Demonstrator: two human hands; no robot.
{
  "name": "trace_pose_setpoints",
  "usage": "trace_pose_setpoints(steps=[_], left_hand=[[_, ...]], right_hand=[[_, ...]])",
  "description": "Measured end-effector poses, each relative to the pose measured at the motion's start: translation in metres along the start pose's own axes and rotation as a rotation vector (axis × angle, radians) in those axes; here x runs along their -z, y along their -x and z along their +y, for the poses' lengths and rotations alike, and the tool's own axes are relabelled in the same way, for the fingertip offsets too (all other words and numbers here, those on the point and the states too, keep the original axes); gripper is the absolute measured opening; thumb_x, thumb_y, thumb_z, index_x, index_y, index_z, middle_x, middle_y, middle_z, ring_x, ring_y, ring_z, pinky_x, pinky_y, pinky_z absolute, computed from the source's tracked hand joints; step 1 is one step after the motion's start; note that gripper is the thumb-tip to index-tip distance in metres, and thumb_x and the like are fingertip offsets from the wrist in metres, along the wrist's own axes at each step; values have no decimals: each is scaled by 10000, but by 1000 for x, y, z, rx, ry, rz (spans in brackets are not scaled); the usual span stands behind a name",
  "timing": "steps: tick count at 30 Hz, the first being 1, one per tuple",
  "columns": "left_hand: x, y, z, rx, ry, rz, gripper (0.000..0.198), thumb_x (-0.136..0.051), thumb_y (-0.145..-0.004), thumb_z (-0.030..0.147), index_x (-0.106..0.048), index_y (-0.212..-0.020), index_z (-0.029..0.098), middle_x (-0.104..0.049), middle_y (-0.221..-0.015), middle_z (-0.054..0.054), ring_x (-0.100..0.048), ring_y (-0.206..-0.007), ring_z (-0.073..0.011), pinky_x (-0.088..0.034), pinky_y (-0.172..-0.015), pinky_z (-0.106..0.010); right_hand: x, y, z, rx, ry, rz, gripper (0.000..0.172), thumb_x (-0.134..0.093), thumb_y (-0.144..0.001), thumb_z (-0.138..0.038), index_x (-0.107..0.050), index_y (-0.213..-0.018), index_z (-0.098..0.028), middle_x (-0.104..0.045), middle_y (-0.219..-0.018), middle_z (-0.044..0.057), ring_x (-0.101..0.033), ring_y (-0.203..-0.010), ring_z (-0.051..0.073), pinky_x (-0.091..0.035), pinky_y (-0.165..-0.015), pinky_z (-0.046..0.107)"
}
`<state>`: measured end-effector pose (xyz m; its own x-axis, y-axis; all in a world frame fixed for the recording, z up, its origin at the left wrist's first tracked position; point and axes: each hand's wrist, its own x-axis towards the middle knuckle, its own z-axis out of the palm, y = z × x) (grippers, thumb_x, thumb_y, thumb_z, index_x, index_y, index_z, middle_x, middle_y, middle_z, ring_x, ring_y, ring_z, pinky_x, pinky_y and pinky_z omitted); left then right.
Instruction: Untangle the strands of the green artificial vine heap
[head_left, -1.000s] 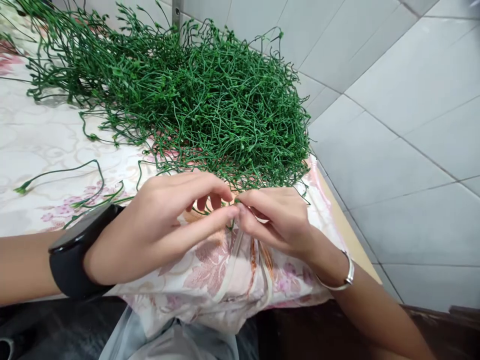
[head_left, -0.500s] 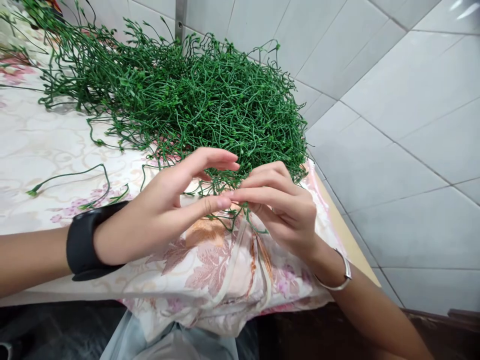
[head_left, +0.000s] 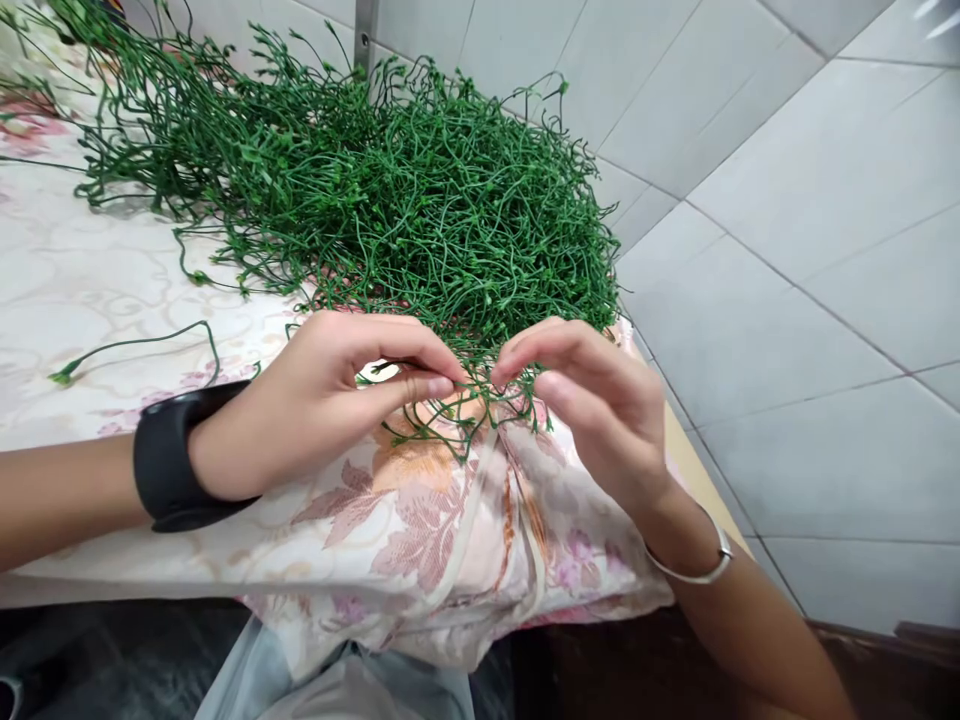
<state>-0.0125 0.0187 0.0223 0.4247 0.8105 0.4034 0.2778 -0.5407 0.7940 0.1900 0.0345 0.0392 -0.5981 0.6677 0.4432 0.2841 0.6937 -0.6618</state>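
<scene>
My left hand (head_left: pixel 322 405), with a black watch on the wrist, pinches thin green plastic stems (head_left: pixel 466 392) between thumb and forefinger. Just right of them, my right hand (head_left: pixel 596 400) has its thumb and fingers apart, the fingertips close to the same stems. A silver bangle circles that wrist. Several loose stems hang below the fingertips over the floral cloth (head_left: pixel 420 530). Behind both hands lies a big tangled pile of green artificial flower stems (head_left: pixel 450 200) with small bud-like tips.
One single stem (head_left: pixel 135 342) lies on the cloth at the left. White flowers (head_left: pixel 41 65) show at the far left corner. A tiled wall (head_left: pixel 810 280) rises behind and to the right, and the yellowish table edge (head_left: pixel 705 465) shows beside the right arm.
My left hand's fingers have closed from a spread pose into a pinch on the stems. My right hand has opened its pinch and moved slightly right.
</scene>
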Motion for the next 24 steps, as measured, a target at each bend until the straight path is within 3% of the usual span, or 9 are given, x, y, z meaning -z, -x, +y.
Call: trace_pose_setpoints(steps=[4, 12, 15, 19, 24], left_hand=[[-1, 1, 0, 3, -61, -14, 114, -508, -777, 150, -610, -818, 180, -630, -802, 27, -556, -743, -76, -415, -647, -169], [-7, 6, 9, 127, 19, -126, 133, -457, -807, 219, -509, -926, 190, -598, -877, 34, -549, -805, -75, -418, -660, -151], [-10, 8, 8, 147, -63, -148, 154, -431, -824, 286, -494, -943, 211, -602, -847, 36, -557, -749, -82, -401, -579, -157], [-13, 11, 6, 84, -251, -144, 149, -364, -851, 250, -493, -898, 192, -583, -812, 14, -534, -711, -97, -372, -609, -202], [-17, 13, 3, 34, -382, -280, 167, -335, -854, 228, -464, -777, 158, -452, -567, 28, -392, -474, -81, -248, -470, -215]], right_hand=[[-1, -2, -3, 35, 117, -127, 167, -502, -779, -165, -544, -941, -166, -594, -881, 42, -547, -806, 116, -461, -728, 281], [-6, 0, 2, 226, 386, -83, 99, -533, -760, -142, -558, -852, -170, -605, -750, 30, -545, -704, 109, -459, -646, 267], [-10, 2, 1, 286, 525, -105, 60, -517, -767, -138, -534, -815, -170, -599, -756, 35, -533, -706, 116, -443, -630, 268], [-14, 4, 0, 370, 731, -164, 55, -469, -781, -128, -502, -742, -150, -550, -690, 32, -481, -660, 118, -398, -598, 274], [-19, 3, 1, 438, 878, -230, 150, -399, -796, -142, -470, -664, -150, -425, -608, 13, -374, -593, 115, -315, -547, 267]])
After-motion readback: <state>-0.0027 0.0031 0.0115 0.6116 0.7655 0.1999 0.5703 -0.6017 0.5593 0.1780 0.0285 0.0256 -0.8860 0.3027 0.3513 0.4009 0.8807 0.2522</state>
